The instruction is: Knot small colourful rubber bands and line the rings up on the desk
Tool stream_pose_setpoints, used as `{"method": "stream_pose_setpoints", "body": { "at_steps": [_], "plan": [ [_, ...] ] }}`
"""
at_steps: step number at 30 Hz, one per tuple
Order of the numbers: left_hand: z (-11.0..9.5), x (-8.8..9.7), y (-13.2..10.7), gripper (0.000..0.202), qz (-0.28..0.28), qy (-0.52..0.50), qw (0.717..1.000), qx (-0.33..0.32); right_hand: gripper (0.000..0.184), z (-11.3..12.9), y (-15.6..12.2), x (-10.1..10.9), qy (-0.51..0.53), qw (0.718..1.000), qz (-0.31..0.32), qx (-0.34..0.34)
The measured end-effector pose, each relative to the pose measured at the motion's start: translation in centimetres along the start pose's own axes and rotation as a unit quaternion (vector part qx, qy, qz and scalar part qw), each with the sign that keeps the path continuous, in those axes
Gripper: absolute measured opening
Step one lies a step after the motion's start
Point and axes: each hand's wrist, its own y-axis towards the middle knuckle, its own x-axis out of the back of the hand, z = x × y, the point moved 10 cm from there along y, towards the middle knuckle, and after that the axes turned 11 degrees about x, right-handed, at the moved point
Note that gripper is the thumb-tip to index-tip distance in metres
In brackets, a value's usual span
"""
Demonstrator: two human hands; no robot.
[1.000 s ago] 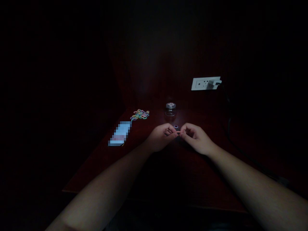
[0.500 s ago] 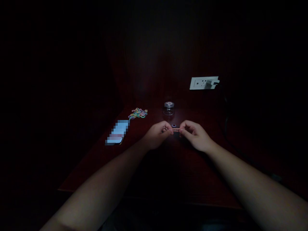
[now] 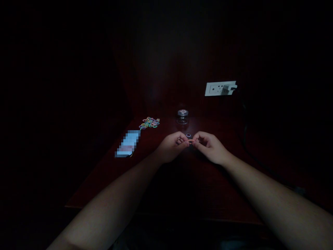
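Between my two hands is a small orange hair tie (image 3: 191, 141), its ends pinched and its loop slack. My left hand (image 3: 173, 145) grips one side of it with thumb and fingers. The other side is pinched by my right hand (image 3: 210, 146). Just beyond my fingertips a pale purple hair tie (image 3: 188, 135) lies on the dark red table (image 3: 166, 194). A heap of several pastel hair ties (image 3: 149, 122) lies farther back on the left.
A clear jar with a lid (image 3: 182, 117) stands at the back. At the left lies a phone (image 3: 128, 143) with a lit, pixelated screen. On the back wall a socket plate (image 3: 214, 89) holds a white plug (image 3: 229, 88), and a dark cable (image 3: 244, 135) runs down the right.
My hands have come closer together, and the orange hair tie has gone from stretched long to a small slack loop. The other things on the table have stayed in place.
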Motion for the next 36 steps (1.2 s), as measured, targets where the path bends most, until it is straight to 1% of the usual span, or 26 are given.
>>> {"method": "stream_pose_setpoints", "body": {
  "at_steps": [9, 16, 19, 26, 32, 36],
  "plan": [
    [0.02, -0.01, 0.08, 0.021, 0.004, -0.023, 1.000, 0.005, 0.019, -0.32, -0.03, -0.03, 0.004, 1.000, -0.002, -0.005],
    [0.12, -0.07, -0.03, 0.023, 0.003, -0.003, 1.000, 0.011, 0.020, -0.07, 0.02, -0.05, 0.017, 1.000, 0.001, 0.001],
    [-0.08, 0.02, -0.10, 0.022, 0.001, 0.000, 1.000, 0.004, 0.021, -0.07, 0.04, 0.03, 0.028, 1.000, 0.001, 0.004],
    [-0.38, 0.11, -0.16, 0.022, -0.002, -0.002, 1.000, 0.010, 0.021, -0.19, 0.03, 0.20, 0.041, 0.999, -0.003, 0.003],
    [0.07, -0.20, -0.12, 0.022, 0.013, -0.009, 1.000, 0.015, 0.018, -0.62, -0.17, 0.18, 0.013, 1.000, -0.005, -0.004],
    [-0.04, -0.07, -0.17, 0.019, 0.008, 0.005, 1.000, 0.009, 0.018, -0.38, -0.13, 0.23, -0.009, 1.000, 0.004, 0.009]
  ]
}}
